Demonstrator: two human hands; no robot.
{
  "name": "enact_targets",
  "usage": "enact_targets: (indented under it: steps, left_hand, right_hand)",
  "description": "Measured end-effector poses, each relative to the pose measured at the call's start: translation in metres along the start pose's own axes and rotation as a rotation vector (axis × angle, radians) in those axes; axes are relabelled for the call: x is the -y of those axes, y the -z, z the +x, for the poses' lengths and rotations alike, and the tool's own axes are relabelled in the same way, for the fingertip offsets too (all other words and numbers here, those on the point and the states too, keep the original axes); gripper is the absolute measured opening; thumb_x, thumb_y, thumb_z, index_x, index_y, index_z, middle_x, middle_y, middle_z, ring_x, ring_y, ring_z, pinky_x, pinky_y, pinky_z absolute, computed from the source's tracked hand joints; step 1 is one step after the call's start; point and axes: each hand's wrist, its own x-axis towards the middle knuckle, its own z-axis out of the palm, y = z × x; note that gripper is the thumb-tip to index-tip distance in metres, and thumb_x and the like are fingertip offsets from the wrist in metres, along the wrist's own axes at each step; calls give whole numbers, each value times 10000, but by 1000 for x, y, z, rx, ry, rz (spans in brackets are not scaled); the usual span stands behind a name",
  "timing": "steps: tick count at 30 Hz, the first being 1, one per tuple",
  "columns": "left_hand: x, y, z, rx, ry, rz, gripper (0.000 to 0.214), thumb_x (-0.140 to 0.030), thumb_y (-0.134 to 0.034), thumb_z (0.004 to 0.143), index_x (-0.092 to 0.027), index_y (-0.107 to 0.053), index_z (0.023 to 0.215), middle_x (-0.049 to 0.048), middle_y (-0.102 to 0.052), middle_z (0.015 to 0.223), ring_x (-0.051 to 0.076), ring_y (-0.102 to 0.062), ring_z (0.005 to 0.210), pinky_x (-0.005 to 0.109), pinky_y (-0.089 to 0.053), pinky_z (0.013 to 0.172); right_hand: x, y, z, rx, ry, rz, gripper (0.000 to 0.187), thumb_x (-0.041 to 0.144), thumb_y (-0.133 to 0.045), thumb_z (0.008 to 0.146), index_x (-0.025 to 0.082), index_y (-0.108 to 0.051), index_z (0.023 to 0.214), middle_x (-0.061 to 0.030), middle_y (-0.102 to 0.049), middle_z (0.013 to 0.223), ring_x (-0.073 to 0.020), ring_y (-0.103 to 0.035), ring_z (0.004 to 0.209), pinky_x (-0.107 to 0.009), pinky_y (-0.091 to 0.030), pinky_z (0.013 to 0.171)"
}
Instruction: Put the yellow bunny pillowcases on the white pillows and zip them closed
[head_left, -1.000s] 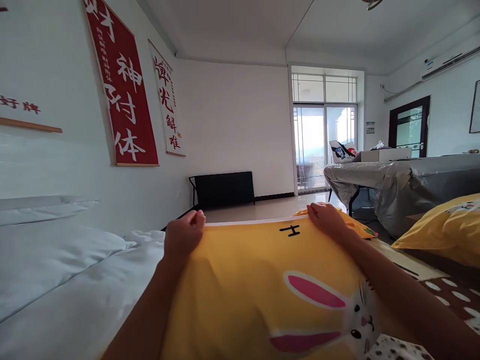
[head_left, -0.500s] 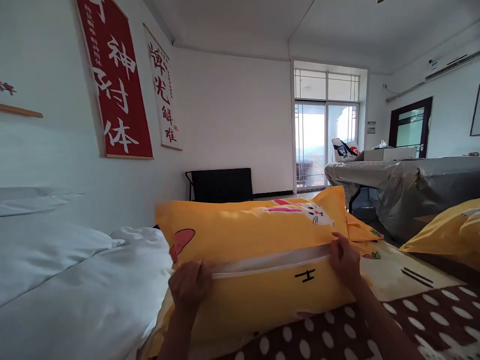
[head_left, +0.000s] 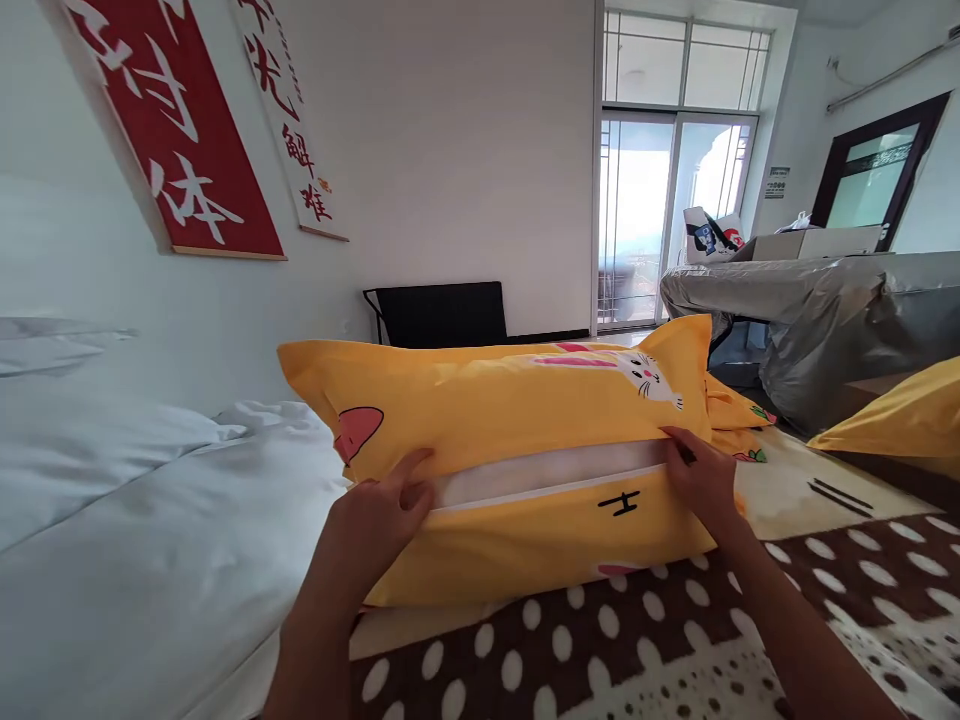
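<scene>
A yellow pillow (head_left: 510,410) in a rabbit-print case lies across the bed in front of me. Its open end faces me, and a strip of white inner pillow (head_left: 547,468) shows in the gap. My left hand (head_left: 375,520) pinches the case's edge at the left end of that opening. My right hand (head_left: 697,478) grips the case's edge at the right end, fingers curled round the fabric.
A brown quilt with white dots (head_left: 637,650) covers the bed below the pillow. White bedding (head_left: 135,520) lies on the left. Another yellow pillow (head_left: 900,420) sits at the right. Beyond are a black bench (head_left: 439,315), a plastic-covered table (head_left: 825,310) and balcony doors (head_left: 660,220).
The pillow was held up close with both hands on its top edge; it now lies flat on the bed, opening towards me. My view has dropped and both hands stay on the case.
</scene>
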Motion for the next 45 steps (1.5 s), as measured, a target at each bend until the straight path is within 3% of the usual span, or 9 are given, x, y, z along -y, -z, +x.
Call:
enact_targets:
  steps: [4,8,19,27,31,33,37,40,45]
  left_hand:
    - [10,-11,1,-191,-56,-42,375,-398,-390,871,-232,-681,1040,29,-717,739,196,-612,608,284,-442,590]
    - [16,-9,-1,-261,-164,-152,347,-424,-411,889,-219,-678,976,32,-722,831,178,-616,657,279,-453,638]
    - [7,25,-13,-215,-404,-201,254,-324,-402,899,-211,-603,792,34,-566,782,185,-525,770,345,-387,771]
    - [1,35,-19,-6,-420,-312,305,-318,-399,892,-212,-539,643,30,-564,745,178,-517,740,301,-425,678]
    - [2,30,-20,52,-370,-322,253,-337,-418,898,-213,-552,724,19,-577,831,162,-542,792,268,-443,691]
    - [2,25,-19,-14,-352,-310,155,-345,-471,878,-217,-556,891,26,-575,957,174,-544,903,275,-450,768]
    - [-9,17,-17,-133,-419,-207,351,-301,-546,828,-239,-466,1164,56,-509,1145,224,-458,1106,360,-395,937]
    - [-26,10,-17,-162,-499,-123,354,-249,-549,818,-235,-470,1162,72,-504,1127,237,-460,1080,395,-380,932]
    - [-56,-9,-17,-374,-659,55,249,-219,-520,859,-186,-544,1104,107,-565,1050,234,-523,950,389,-390,859]
  right_hand:
    - [4,7,3,-109,110,10,139,217,-498,747,176,-631,755,-2,-641,586,-129,-592,497,-220,-427,511]
    - [5,11,4,-151,155,-17,88,177,-494,707,182,-579,733,26,-567,533,-116,-531,453,-220,-385,478]
    - [-2,16,-3,-152,115,144,144,138,-426,743,186,-535,662,-1,-468,602,-132,-455,521,-259,-343,500]
    - [0,18,0,-93,-11,234,153,192,-430,731,195,-531,615,-14,-466,615,-147,-461,555,-289,-351,517]
    - [1,20,2,-107,-30,307,142,178,-430,720,193,-505,601,-4,-431,595,-144,-436,551,-286,-322,510]
    - [1,21,2,-121,-33,348,141,163,-430,715,192,-490,591,1,-411,592,-139,-415,547,-285,-301,505]
    - [3,21,1,-124,-28,370,146,145,-426,704,189,-476,575,-1,-407,592,-138,-413,556,-286,-295,513]
    - [4,21,1,-137,-29,383,135,139,-427,687,188,-474,571,0,-403,586,-136,-408,548,-285,-288,508]
    - [4,21,1,-162,-22,434,156,143,-416,681,193,-420,533,5,-357,559,-129,-376,520,-284,-248,485]
